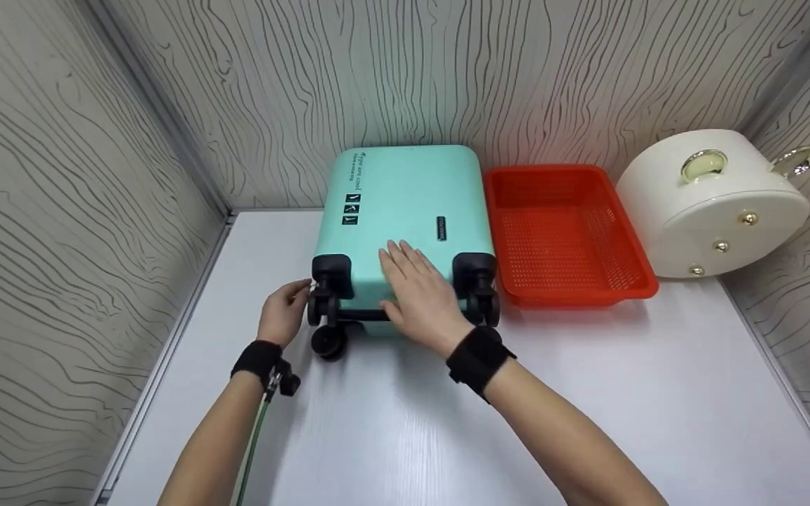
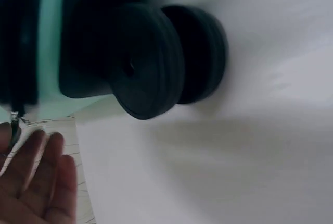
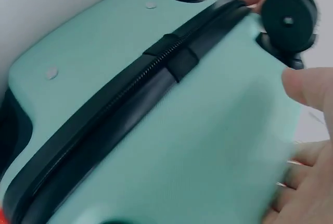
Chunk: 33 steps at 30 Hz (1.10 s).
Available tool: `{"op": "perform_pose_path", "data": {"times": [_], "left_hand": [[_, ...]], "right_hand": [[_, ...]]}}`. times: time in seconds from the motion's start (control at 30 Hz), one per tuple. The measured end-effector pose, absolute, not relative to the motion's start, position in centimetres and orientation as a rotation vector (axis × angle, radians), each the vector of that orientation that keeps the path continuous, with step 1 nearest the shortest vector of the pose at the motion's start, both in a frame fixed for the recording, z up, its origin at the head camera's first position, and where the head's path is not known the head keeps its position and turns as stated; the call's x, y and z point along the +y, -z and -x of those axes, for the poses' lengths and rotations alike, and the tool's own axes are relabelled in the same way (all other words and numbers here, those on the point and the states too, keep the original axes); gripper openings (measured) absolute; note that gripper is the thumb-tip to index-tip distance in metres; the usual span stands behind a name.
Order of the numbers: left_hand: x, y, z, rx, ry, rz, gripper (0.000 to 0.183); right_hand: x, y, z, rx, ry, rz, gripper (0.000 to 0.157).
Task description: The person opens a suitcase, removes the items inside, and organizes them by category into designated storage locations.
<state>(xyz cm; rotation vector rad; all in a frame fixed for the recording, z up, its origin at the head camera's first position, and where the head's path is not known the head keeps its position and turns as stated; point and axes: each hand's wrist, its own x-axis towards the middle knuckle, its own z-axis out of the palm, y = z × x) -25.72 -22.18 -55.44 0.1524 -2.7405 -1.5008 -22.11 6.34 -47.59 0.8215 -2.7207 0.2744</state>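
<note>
A mint-green hard-shell suitcase lies flat, its black wheels toward me. My right hand rests with straight fingers on the top shell between the two near wheel mounts. At the left near corner, my left hand pinches a metal zipper pull between thumb and index finger; its other fingers are loosely bent. The black zipper runs along the suitcase's side, and its teeth look closed where the right wrist view shows them.
To the right of the suitcase stands a red plastic basket with perforated walls. Beyond it, a cream round case with gold handles and studs leans near the right wall. Patterned panels enclose the white table at the back and sides.
</note>
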Motion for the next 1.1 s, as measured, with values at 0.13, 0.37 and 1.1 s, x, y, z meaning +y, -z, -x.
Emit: {"op": "perform_pose_path", "data": {"times": [0.13, 0.37, 1.1], "left_hand": [[-22.4, 54.4, 23.5, -2.637, 1.632, -0.105, 0.050], [-19.6, 51.6, 19.2, -2.551, 1.547, 0.004, 0.080], [-12.8, 50.0, 21.7, -2.762, 0.308, 0.522, 0.096]], "right_hand": [[10.7, 48.8, 19.7, -2.500, -0.516, -0.766, 0.084], [16.8, 53.2, 16.3, -2.553, -1.243, -0.238, 0.110], [16.4, 52.5, 19.1, -2.258, -2.202, 0.014, 0.075]]}}
